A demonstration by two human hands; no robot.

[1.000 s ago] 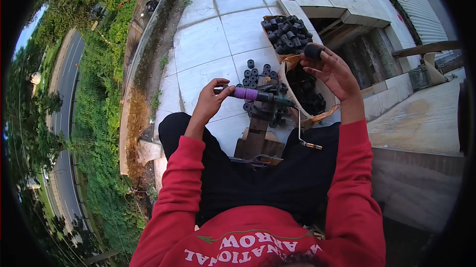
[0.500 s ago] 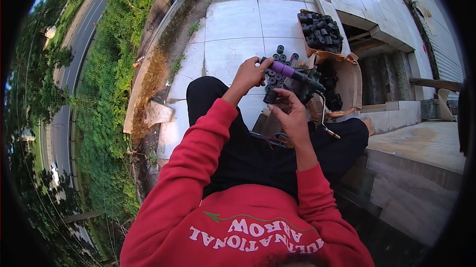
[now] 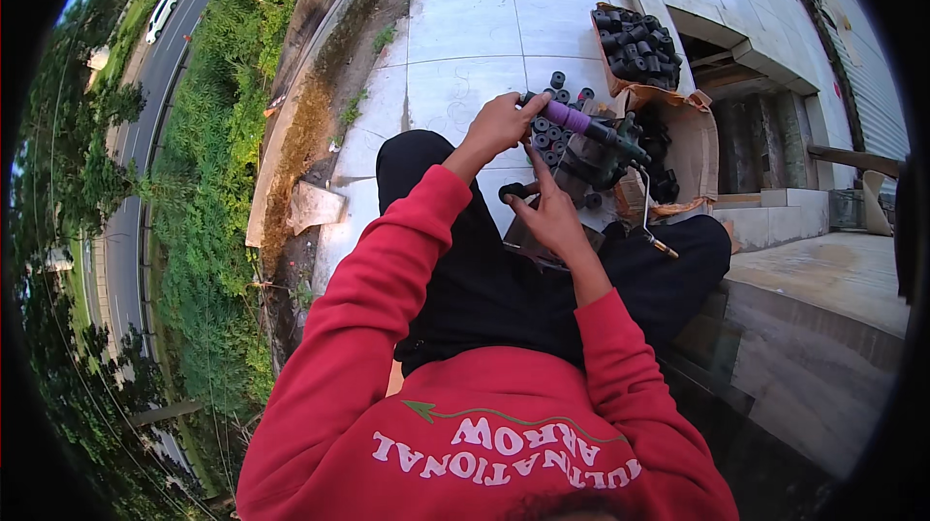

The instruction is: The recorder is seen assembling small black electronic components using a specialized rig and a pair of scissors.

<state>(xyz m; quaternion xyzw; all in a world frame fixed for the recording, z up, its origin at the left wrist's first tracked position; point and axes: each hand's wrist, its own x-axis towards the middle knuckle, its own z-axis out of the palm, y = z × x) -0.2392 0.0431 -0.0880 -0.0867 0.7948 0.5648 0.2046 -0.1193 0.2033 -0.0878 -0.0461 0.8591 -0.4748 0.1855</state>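
Tiles (image 3: 465,27), pale and broad, lie under everything before us; on them, to our right, stands an open carton (image 3: 693,153) with dark pieces inside, and just beyond it a smaller box (image 3: 603,56) heaped with short black cylinders (image 3: 639,45); nearer our hands sits a dark hand-cranked device (image 3: 630,141), its bent crank (image 3: 646,203) reaching down toward us; we judge it metal, heavy and rigid, best worked by the grip at the crank's end.

Our left hand (image 3: 499,124) is closed in a pinch, thumb and fingers around the outer end of a rod (image 3: 603,133) that slants from the device; our right hand (image 3: 552,218) points its index finger up toward the left, while its thumb and, it seems, a curled finger grasp a small black piece; we cannot tell whether that fingertip touches the rod.

The rod's purple sleeve (image 3: 569,118) looks stiff and ridged, so it should give fair purchase; the black piece (image 3: 513,192) is to the left of the right palm, apart from the rod; we take it for rubber or plastic: light, firm, hardly fragile, little inclined to slip; we would hold it around its outer side, leaving the ends free.
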